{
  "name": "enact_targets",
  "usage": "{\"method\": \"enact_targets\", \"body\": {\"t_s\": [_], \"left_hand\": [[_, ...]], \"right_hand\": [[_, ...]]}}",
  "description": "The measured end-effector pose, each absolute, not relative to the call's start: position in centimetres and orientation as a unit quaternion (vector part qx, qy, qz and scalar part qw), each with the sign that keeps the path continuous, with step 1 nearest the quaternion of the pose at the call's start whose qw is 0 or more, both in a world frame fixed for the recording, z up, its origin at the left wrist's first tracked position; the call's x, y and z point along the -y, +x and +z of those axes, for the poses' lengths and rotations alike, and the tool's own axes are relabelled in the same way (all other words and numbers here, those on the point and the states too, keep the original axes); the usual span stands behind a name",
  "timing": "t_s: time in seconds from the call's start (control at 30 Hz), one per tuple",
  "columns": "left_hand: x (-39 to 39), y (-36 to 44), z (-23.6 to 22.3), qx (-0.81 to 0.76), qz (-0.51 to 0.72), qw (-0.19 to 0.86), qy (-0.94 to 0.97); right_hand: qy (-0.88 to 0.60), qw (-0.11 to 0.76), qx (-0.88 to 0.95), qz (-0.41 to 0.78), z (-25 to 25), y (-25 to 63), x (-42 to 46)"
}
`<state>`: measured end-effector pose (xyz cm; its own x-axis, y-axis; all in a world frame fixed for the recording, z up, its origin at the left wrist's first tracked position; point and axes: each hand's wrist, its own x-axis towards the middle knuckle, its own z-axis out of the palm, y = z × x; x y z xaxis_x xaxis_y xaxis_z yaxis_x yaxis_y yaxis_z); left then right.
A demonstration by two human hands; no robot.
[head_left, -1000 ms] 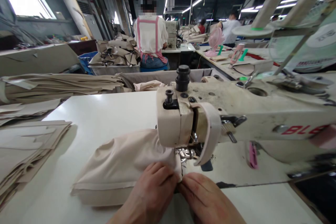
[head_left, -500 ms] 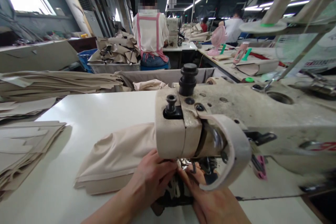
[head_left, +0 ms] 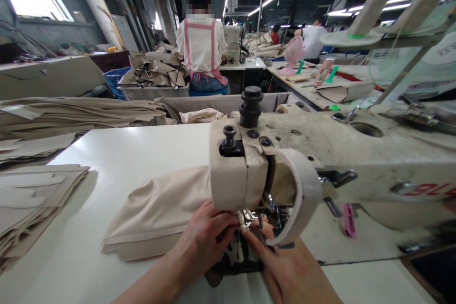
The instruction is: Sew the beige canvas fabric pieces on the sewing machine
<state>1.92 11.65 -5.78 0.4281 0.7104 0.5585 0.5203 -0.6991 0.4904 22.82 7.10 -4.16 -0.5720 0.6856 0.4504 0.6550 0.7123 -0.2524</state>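
A beige fabric piece (head_left: 164,209) lies on the white tabletop and runs to the right beneath the head of the sewing machine (head_left: 228,175). On its right end, close to the metal presser foot (head_left: 246,217), my left hand (head_left: 208,230) is closed, its fingertips pressed together on the fabric. From the other side my right hand (head_left: 285,259) reaches in, index finger pointing at the foot and the other fingers bent. Whatever this hand pinches is hidden by the machine's curved guard (head_left: 306,190) and the fingers themselves.
Stacks of cut beige pieces (head_left: 32,204) lie on the left. A pink clip-like tool (head_left: 349,221) rests right of the machine head. Thread cones (head_left: 377,4) stand at upper right. Ahead, a person in a pink-strapped apron (head_left: 201,52) sits beside a heaped bin (head_left: 153,92).
The machine appears slightly farther left in view, with its lettering showing more. My right hand's fingers have shifted a little at the presser foot; my left hand stays nearly in place.
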Motion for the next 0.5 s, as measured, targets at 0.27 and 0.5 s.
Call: {"method": "enact_targets", "body": {"t_s": [0.27,0.5], "left_hand": [[-11.8,2.3,-4.2,-0.356,0.368,0.139,0.848],[-11.6,2.1,-3.2,-0.342,0.331,0.142,0.868]], "right_hand": [[-0.385,0.257,0.886,0.024,-4.0,22.8,-7.0],[-0.411,0.254,0.875,0.034,-3.8,22.4,-7.1]]}}
